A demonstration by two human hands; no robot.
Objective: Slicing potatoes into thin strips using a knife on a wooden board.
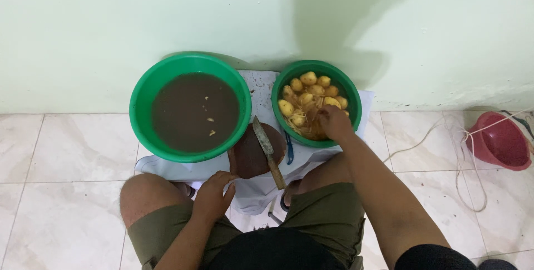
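Observation:
My right hand (335, 122) reaches into the smaller green bowl (350, 89), which holds several yellow peeled potatoes (307, 78) and pale peel strips; its fingers are down among them and what they grip is hidden. My left hand (214, 195) rests near my left knee, fingers curled at the near edge of a round brown cutting board (250, 156). A knife (268, 151) with a wooden handle lies across that board, untouched.
A larger green basin (144, 94) of dark brown water stands to the left against the pale green wall. Both bowls sit on a white cloth (156, 164) over the tiled floor. A red bowl (500, 142) and a white cord (461, 164) lie at the right.

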